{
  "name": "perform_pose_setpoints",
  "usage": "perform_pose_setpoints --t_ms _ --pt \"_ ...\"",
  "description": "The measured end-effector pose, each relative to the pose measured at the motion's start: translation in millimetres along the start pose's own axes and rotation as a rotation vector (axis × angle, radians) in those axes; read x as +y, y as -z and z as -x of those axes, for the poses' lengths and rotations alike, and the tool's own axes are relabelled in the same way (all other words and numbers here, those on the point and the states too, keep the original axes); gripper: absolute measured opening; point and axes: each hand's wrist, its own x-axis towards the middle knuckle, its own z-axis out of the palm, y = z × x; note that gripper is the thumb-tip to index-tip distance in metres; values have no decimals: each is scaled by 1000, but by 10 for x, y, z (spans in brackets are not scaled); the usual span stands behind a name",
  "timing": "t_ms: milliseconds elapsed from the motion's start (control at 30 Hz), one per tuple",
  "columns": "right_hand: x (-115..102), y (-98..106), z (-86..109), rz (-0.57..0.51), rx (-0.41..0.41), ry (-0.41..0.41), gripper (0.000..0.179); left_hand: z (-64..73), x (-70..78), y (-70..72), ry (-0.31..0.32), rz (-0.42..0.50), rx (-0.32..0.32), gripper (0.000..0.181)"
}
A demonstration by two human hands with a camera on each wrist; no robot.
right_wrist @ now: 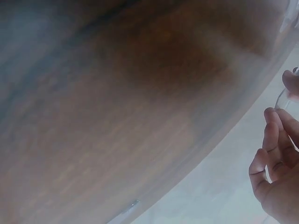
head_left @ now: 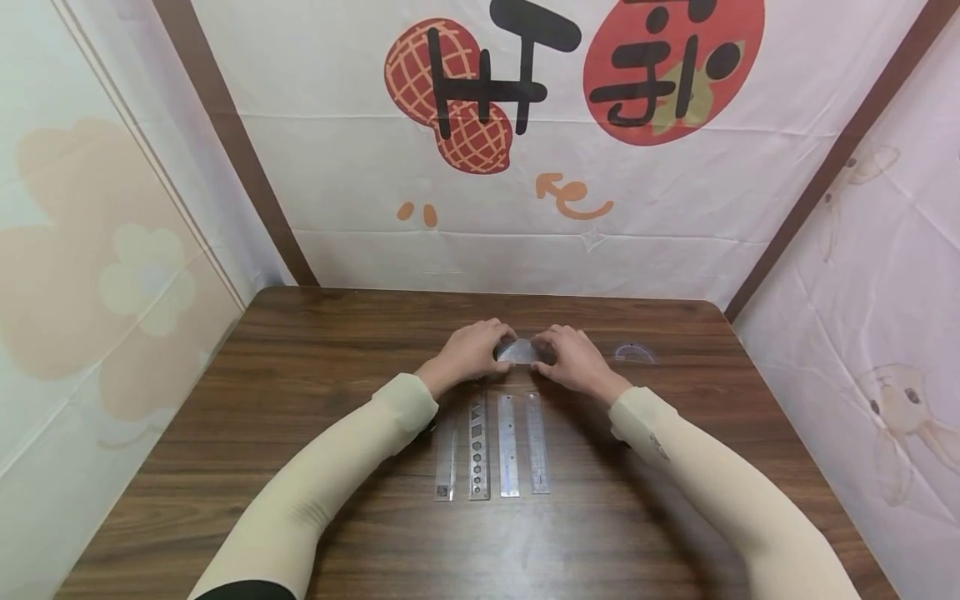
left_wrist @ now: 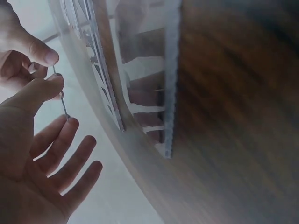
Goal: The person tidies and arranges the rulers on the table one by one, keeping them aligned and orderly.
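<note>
A clear half-round protractor [head_left: 519, 352] is between my two hands over the far half of the table. My left hand [head_left: 471, 352] pinches its left end between thumb and finger. At the opposite end, my right hand [head_left: 573, 358] pinches it too. In the left wrist view the protractor [left_wrist: 64, 105] appears edge-on as a thin line, and the left hand's [left_wrist: 46, 149] outer fingers spread loosely. Seen from the right wrist, only a curved bit of the protractor [right_wrist: 281, 100] shows by the right hand's [right_wrist: 280, 172] fingertips.
Another clear protractor [head_left: 634, 353] lies to the right of my right hand. Several rulers lie side by side nearer me, among them a stencil ruler [head_left: 478, 475] with cut-out shapes and a plain clear one [head_left: 508, 458]. A printed cloth [head_left: 337, 167] hangs behind the wooden table [head_left: 360, 533].
</note>
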Motion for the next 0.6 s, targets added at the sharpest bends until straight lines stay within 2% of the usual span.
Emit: perform_pose_setpoints --t_ms 167,600 --pt "-29 40 91 -4 -17 -15 42 51 51 -2 -29 -7 11 50" --pt "-80 126 332 31 18 20 45 180 232 2 -70 -17 39 52"
